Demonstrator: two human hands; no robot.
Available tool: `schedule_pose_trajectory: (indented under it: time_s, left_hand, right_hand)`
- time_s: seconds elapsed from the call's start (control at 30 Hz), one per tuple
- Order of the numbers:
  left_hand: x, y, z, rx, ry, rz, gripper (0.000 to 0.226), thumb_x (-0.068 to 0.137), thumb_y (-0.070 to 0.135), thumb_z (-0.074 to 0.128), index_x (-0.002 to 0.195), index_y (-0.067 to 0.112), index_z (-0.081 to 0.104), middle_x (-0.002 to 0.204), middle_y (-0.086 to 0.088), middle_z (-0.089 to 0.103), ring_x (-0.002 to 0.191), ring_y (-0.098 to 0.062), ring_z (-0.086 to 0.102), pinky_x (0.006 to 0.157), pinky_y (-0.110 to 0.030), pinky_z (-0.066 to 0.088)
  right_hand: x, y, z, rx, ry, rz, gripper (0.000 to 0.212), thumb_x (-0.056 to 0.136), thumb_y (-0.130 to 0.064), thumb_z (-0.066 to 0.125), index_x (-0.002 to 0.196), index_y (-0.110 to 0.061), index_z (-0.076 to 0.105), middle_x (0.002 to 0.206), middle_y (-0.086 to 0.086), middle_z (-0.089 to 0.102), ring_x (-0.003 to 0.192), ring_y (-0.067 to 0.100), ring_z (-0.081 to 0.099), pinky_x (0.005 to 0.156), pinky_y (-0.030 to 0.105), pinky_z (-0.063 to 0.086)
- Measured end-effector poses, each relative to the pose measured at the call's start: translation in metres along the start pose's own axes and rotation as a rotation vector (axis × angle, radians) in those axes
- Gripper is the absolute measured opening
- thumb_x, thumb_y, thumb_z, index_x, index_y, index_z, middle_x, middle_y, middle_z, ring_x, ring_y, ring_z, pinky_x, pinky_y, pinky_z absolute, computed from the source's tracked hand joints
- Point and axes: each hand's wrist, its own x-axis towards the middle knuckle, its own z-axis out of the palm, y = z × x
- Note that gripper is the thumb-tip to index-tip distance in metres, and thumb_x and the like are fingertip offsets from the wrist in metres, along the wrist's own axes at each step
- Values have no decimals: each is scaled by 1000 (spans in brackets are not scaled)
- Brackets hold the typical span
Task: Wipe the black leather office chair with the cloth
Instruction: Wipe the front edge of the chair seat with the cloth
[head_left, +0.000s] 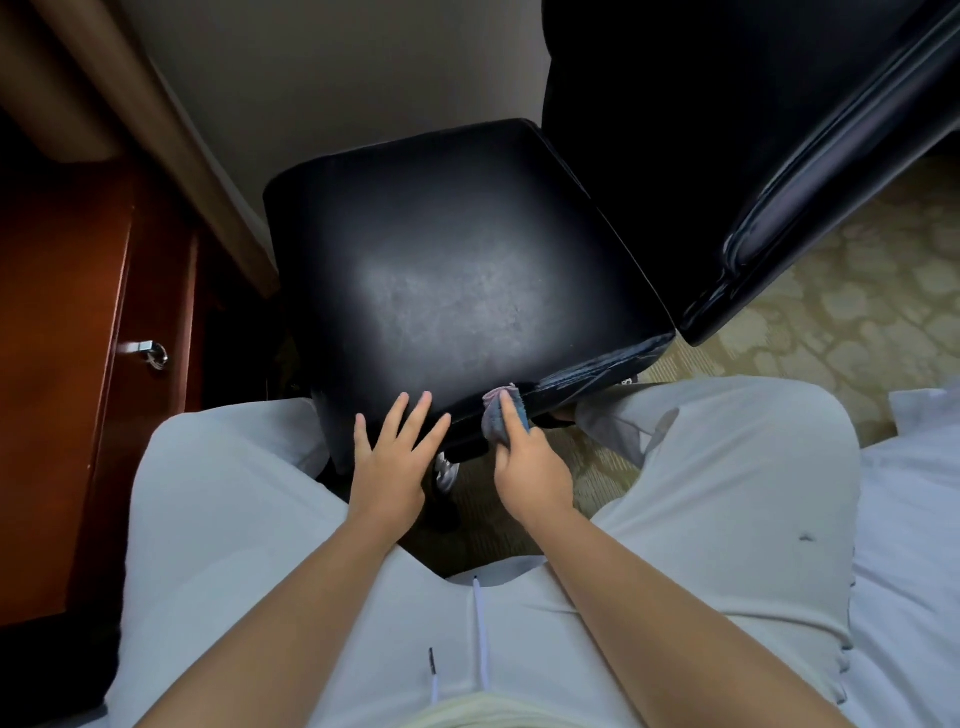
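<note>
A patterned beige carpet (852, 291) covers the floor on the right side and lower middle of the frame. The black leather chair (457, 270) stands on it at centre, its chrome base (445, 472) showing just under the seat's near edge. A reddish wooden cabinet (67, 364) stands at the left edge.

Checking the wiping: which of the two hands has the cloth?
The right hand grips the cloth at the seat's edge; the left hand rests flat.
</note>
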Motion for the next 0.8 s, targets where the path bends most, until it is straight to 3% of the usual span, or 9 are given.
schedule_pose_trajectory:
  time_s: [0.13,0.33,0.53,0.67,0.8]
  left_hand:
    - [2,1,-2,48,6,25,96,47,-11,79,134,20,52,144,-10,45,134,-33,40,98,-64,34]
    - [3,7,-4,57,-30,-76,106,53,-7,79,145,25,35,150,-9,37,139,-31,32,102,-61,31]
    - [3,3,-8,125,-111,-139,102,77,0,68,149,30,2,160,-5,4,147,-28,2,111,-57,17]
    - [6,1,-11,152,-123,-164,99,78,2,70,151,23,7,159,-9,6,146,-33,7,111,-54,20]
    - [5,0,-5,171,-109,-129,96,64,2,78,147,13,29,155,-10,24,143,-33,22,107,-55,30]
  right_hand:
    - [1,0,2,8,-61,-45,63,101,-32,34,149,-38,-6,113,9,49,85,24,57,65,33,44]
    - [-1,2,-2,-15,-61,-22,62,101,-31,33,148,-42,-5,112,8,48,75,19,49,62,30,36]
    - [0,10,-7,61,-63,48,62,101,-31,34,149,-40,-4,111,8,49,81,21,54,63,31,39]
    - [-1,9,-5,-22,-159,-110,61,101,-31,34,149,-40,-3,113,9,49,74,17,48,63,30,41]
    - [1,4,-3,63,-42,59,61,101,-30,33,149,-41,-3,108,9,49,78,21,54,63,31,41]
